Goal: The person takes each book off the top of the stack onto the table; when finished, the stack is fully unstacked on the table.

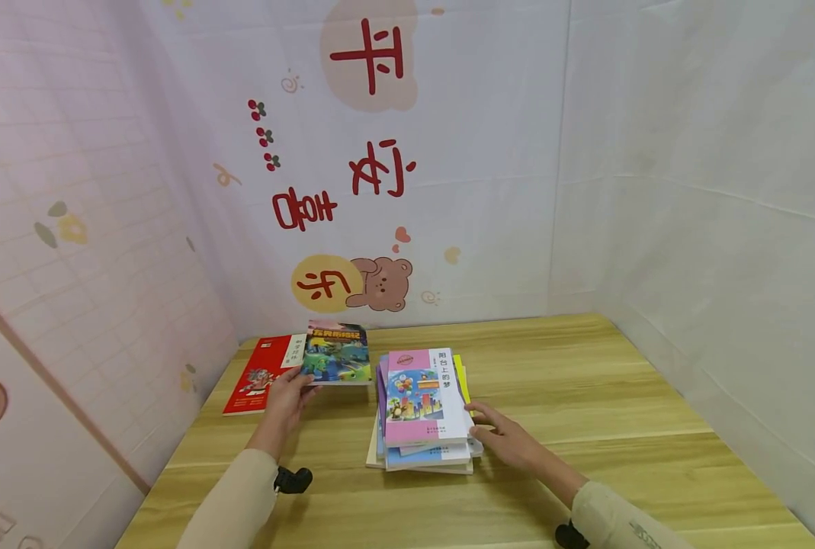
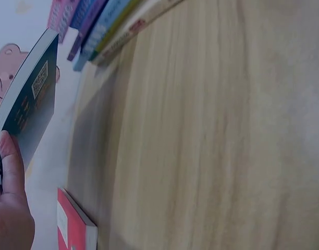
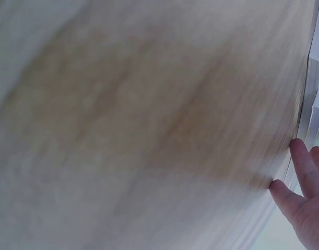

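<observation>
My left hand [image 1: 289,393] grips a dark teal illustrated book [image 1: 338,352] by its left edge. The book is held up off the table; the left wrist view shows its back cover with a barcode, and the thumb lies against it. Below and to its left, a red book [image 1: 259,374] lies flat, partly covered by the held one in the head view. A stack of several books stands in the middle, topped by a pink-and-white book [image 1: 421,400]. My right hand [image 1: 510,438] touches the stack's right side with extended fingertips [image 3: 297,148].
The wooden table [image 1: 551,366] runs up to a printed white curtain [image 1: 489,152] at the back and sides. In the stack, a yellow book [image 1: 460,375] juts out at the right and a cream book [image 1: 373,459] at the lower left.
</observation>
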A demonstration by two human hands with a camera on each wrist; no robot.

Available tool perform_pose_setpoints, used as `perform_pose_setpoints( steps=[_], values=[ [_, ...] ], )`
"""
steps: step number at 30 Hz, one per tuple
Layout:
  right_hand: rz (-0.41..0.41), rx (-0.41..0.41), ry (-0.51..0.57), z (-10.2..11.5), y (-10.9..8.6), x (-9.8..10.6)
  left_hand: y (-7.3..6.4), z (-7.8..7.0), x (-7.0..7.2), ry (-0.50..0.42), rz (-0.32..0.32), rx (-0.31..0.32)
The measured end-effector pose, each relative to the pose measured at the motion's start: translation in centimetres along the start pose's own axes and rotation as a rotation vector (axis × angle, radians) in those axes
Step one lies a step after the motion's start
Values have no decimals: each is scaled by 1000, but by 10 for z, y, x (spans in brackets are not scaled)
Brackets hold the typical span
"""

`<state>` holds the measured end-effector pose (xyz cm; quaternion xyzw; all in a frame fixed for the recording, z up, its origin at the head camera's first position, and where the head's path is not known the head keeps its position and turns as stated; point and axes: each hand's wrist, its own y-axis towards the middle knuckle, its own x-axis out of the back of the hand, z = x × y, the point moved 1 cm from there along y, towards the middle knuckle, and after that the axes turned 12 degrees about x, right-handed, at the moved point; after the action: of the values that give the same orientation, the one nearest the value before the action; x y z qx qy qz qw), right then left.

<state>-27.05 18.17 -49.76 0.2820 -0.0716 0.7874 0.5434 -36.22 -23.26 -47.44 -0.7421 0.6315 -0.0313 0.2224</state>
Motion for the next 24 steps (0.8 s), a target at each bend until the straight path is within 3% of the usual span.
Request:
perform_pose_setpoints(
  steps=[10, 24],
  values=[
    [12, 12, 13, -5, 0, 0, 22, 9, -2, 65, 0, 9],
    [18, 14, 8, -3, 1, 1, 39, 14, -13, 128, -40, 33]
  ],
)
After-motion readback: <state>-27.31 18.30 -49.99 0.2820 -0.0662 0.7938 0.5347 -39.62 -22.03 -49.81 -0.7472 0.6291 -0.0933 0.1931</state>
